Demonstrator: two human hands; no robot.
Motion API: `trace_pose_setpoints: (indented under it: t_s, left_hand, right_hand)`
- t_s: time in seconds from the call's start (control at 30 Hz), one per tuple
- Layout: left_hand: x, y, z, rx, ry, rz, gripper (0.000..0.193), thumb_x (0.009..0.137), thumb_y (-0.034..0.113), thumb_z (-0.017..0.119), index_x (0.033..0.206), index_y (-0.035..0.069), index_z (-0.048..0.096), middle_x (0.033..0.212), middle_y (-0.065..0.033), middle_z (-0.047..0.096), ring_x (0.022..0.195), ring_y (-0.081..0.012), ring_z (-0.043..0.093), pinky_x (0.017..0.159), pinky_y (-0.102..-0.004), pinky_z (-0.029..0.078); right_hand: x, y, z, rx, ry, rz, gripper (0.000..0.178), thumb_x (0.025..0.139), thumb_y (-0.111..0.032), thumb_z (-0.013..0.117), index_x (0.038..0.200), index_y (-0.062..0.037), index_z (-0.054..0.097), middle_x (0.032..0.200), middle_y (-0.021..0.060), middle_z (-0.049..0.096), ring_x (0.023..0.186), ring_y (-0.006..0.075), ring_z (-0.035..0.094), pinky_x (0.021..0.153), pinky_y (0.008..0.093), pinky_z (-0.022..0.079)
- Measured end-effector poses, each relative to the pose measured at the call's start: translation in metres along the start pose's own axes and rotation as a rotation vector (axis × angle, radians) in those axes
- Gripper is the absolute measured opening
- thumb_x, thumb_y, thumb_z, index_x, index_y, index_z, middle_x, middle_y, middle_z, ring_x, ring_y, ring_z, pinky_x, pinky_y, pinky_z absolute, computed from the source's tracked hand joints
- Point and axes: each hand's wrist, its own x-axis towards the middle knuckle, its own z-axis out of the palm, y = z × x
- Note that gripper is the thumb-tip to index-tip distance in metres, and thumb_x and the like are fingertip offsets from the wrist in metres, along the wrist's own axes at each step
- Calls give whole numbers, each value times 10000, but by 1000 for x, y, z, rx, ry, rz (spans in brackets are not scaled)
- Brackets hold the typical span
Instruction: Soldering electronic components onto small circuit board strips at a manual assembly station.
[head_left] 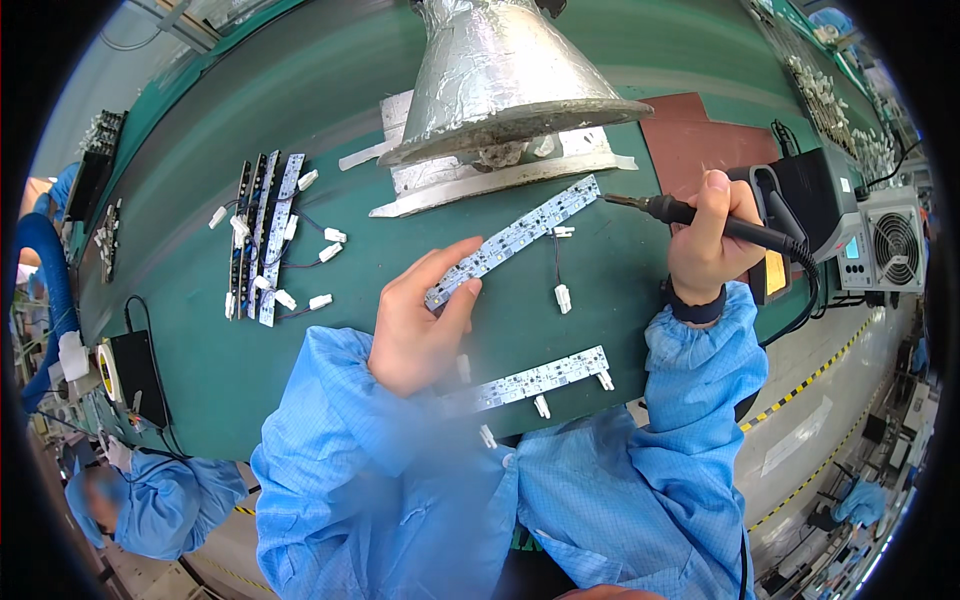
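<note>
My left hand (pixel 425 315) grips the near end of a long narrow circuit board (pixel 525 235) dotted with small components, tilted up toward the right. In my right hand (pixel 712 240) is a soldering iron (pixel 685 212), its tip close to the board's far end; whether they touch I cannot tell. From the held board a short wire with a white connector (pixel 563 298) hangs down. A second circuit board (pixel 545 380) with white connectors lies nearer me, its left part hidden by a blur. A dark band circles my right wrist.
Several boards (pixel 268 235) with wired white connectors lie on the green mat (pixel 200 370) at left. A foil-covered fume hood (pixel 500 75) stands ahead. A soldering station (pixel 815 200) and a fan unit (pixel 890 240) are at right. Another person (pixel 165 500) sits lower left.
</note>
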Motion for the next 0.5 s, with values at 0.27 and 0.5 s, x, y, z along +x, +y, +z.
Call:
trace_pose_setpoints:
  t_s: [0.27,0.5]
  left_hand:
    - [-2,-1,-1,4,3,-5,368,928,-8,617,1295,24,619,779,5,592,578,-46,526,487,-209,401]
    - [-1,-2,-1,29,-1,32,385,917,8,647,1300,27,617,821,-6,621,598,-45,540,498,-208,422]
  right_hand:
    - [4,-14,-1,14,113,67,373,933,-104,591,591,-34,459,553,4,462,480,76,413,476,246,355]
    - [24,2,-16,44,328,53,352,920,-76,577,603,-33,431,587,21,446,558,110,423,563,272,374]
